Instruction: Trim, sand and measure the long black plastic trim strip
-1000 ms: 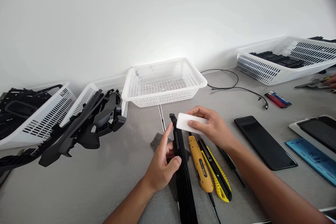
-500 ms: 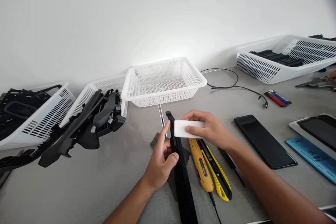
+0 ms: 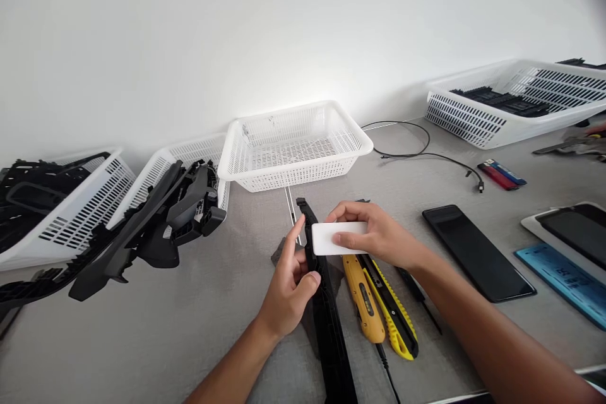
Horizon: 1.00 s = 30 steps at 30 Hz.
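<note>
While the left hand [image 3: 288, 290] is gripping the long black strip [image 3: 324, 303] near its upper end, thumb curled over the front and forefinger reaching up along its left edge, the right hand [image 3: 379, 237] is pinching a white block [image 3: 338, 238] and laying it against the strip's right side at the centre of the frame. The likeliest trouble, as I judge it, is the block sliding off the narrow edge, because only the fingertips are steadying it; the strip could also be twisting in the left hand, since its lower length is running unsupported toward the bottom edge. A slip rightward would be carrying the right hand onto the two yellow knives [image 3: 379, 303] lying just beside the strip, directly below that hand. The strip is sitting between both hands, the block touching it just above the left thumb.
</note>
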Each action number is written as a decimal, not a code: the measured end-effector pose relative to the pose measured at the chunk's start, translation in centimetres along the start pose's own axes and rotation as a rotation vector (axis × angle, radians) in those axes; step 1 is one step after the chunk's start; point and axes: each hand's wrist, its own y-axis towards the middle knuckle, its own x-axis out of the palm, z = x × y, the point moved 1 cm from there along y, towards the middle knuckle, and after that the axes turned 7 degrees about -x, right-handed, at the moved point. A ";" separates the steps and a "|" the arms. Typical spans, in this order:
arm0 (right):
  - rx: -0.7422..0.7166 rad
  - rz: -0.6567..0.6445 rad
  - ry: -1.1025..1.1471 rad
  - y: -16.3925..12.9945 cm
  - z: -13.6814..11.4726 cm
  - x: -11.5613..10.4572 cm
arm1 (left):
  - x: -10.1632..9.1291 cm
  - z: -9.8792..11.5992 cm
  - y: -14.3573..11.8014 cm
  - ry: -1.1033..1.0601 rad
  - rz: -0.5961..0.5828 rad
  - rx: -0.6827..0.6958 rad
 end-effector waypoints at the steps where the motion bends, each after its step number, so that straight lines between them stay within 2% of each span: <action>1: 0.002 -0.016 0.001 0.0 0.0 0.0 | 0.0 0.0 0.0 0.003 0.001 0.001; 4: 0.016 -0.092 0.013 0.0 0.0 0.3 | 0.1 0.2 0.0 0.007 0.007 -0.001; 8: -0.009 -0.068 -0.020 -0.1 0.0 0.7 | 0.0 0.4 0.0 0.007 0.027 -0.020; 12: -0.005 -0.120 -0.010 -0.1 -0.2 0.7 | 0.0 0.4 0.0 0.032 0.030 -0.052; 16: 0.011 -0.077 0.000 -0.1 -0.4 0.7 | 0.0 0.4 0.0 0.015 0.029 -0.059; 25: 0.026 -0.121 0.000 -0.1 -0.3 0.5 | 0.0 0.4 -0.1 0.013 0.035 -0.059; 27: 0.038 -0.080 -0.033 0.0 -0.2 0.1 | -0.1 0.3 -0.1 -0.005 0.039 -0.050; 30: 0.016 0.145 -0.093 0.2 0.0 -0.4 | -0.2 0.3 0.0 -0.028 0.028 -0.045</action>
